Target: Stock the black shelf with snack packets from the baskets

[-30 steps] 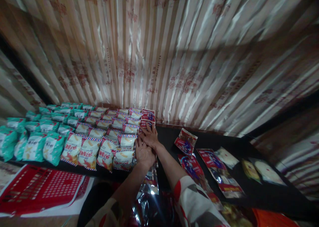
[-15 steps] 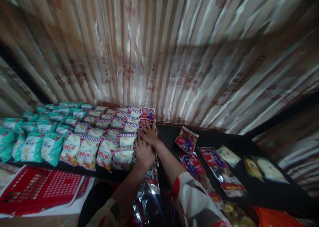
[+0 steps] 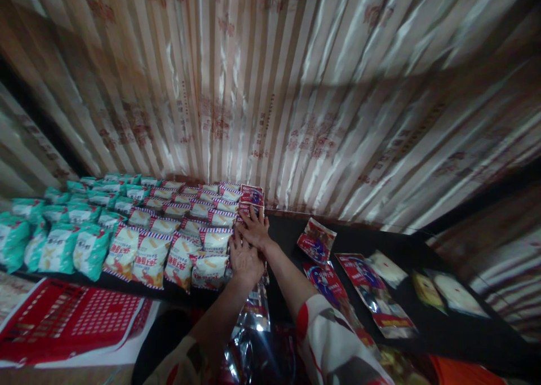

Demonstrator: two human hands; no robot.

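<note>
My left hand (image 3: pixel 245 261) lies flat, fingers stretched forward, on a row of red foil snack packets (image 3: pixel 251 196). Just beyond it and to the right, my right hand (image 3: pixel 256 230) presses on the same row with its fingers spread. Both palms hide most of the packets beneath them; the silver lower end of one packet (image 3: pixel 255 312) shows below my left wrist. Left of my hands, touching the row or nearly so, stand white snack bags (image 3: pixel 210 269) with striped red and blue edges, in several rows.
Teal snack bags (image 3: pixel 91 249) fill the shelf's left end. A red plastic basket (image 3: pixel 105 317) sits below the front edge. To the right, loose red packets (image 3: pixel 316 241), pale packs (image 3: pixel 386 268) and a yellow pack (image 3: pixel 428 289) lie on the black surface (image 3: pixel 465 331). Striped sheeting (image 3: pixel 270 92) hangs behind.
The view has shifted very slightly. Both hands stay pressed on the red packets, and nothing else has visibly moved.
</note>
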